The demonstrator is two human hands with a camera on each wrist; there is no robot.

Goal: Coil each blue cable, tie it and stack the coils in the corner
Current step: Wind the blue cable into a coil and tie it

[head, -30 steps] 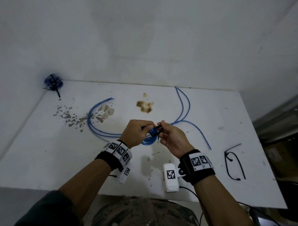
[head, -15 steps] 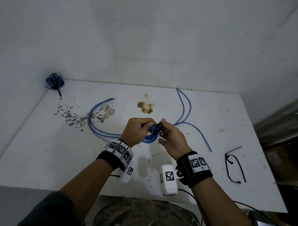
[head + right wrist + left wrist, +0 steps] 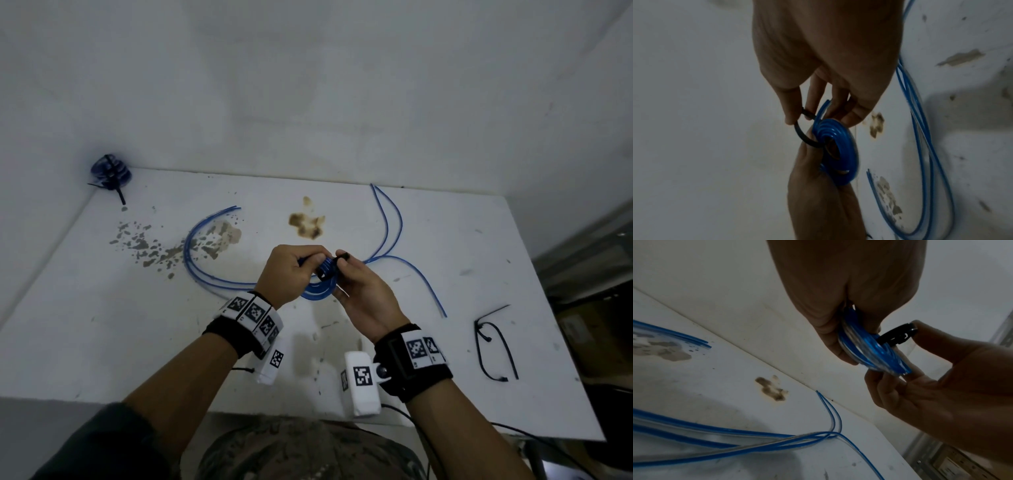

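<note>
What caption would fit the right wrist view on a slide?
Left hand grips a blue coil while the right hand pinches a black tie looped through it.

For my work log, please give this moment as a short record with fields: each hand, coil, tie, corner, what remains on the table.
left hand: grips the blue coil
right hand: fingers pinch the black tie
black tie: looped through the coil's centre, not yet pulled tight
corner: tied coils already stacked
loose blue cables: lying on the white table
spare black ties: on the table, to the right
</note>
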